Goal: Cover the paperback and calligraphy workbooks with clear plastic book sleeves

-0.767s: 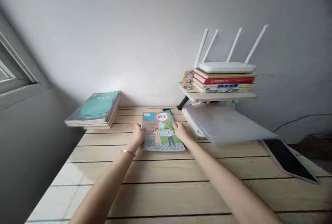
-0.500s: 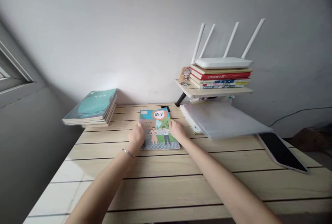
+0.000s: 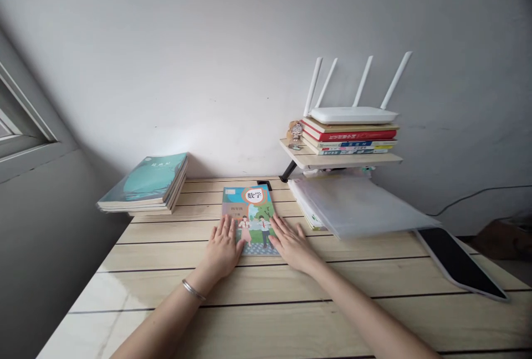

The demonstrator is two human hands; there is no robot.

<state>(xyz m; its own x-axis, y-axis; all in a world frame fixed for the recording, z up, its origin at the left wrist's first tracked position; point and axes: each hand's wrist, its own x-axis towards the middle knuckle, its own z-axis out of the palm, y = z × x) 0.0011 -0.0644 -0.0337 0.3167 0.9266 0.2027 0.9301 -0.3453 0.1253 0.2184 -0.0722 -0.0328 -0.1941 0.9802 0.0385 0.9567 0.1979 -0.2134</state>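
Observation:
A math textbook [image 3: 253, 220] with a colourful cover of two cartoon children lies flat on the wooden table, its top edge toward the wall. My left hand [image 3: 223, 248] rests on the book's left edge, palm down, fingers spread and the thumb on the cover. Along the opposite edge, my right hand [image 3: 293, 241] lies flat too, its fingertips touching the cover's lower right part. Neither hand grips anything. A silver bangle [image 3: 193, 290] circles my left wrist.
A stack of teal-covered books [image 3: 147, 181] stands at the left. On the right, a small shelf [image 3: 341, 159] carries books [image 3: 353, 137] and a white router [image 3: 353, 114]. Below it lie papers under a translucent folder [image 3: 353, 209], beside a dark tablet [image 3: 461, 262]. Plain wall rises behind.
Both hands have let go of the textbook's sides and now lie flat with spread fingers, lower along its edges. The view has tilted up slightly.

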